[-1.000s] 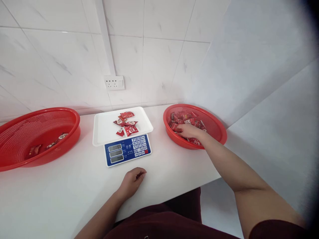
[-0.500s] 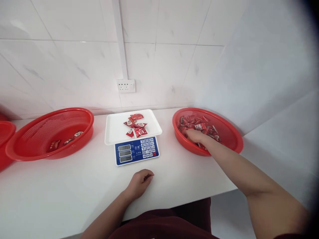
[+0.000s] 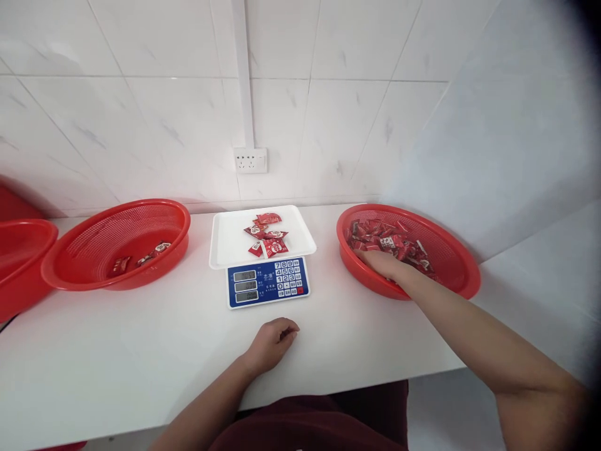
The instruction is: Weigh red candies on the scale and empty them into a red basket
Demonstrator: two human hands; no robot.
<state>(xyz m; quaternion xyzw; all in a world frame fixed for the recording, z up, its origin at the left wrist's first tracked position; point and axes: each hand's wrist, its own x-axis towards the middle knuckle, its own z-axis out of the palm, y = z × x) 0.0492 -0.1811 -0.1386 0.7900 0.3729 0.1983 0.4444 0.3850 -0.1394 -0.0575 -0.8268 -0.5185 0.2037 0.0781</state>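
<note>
My right hand (image 3: pixel 381 263) reaches over the near rim of the right red basket (image 3: pixel 457 254), its fingertips down among many small red wrapped packets (image 3: pixel 399 241). Those fingers are hidden, so any grip is unclear. On the table in front of the scale, my left hand (image 3: pixel 275 341) rests with its fingers curled in and nothing visible in them. Several red packets (image 3: pixel 275 246) lie in a loose pile on the white tray (image 3: pixel 230 241) of a digital scale (image 3: pixel 268 282) with a blue keypad panel.
A second red basket (image 3: pixel 70 266) stands to the left with a few packets (image 3: pixel 121 266) at its bottom. Further left is another red basket (image 3: pixel 28 228). The white table (image 3: pixel 141 351) meets a tiled wall with a power socket (image 3: pixel 250 161).
The view has shifted, so the baskets and scale sit further right in the picture. My right hand stays in the right basket; my left hand keeps its curled rest on the table.
</note>
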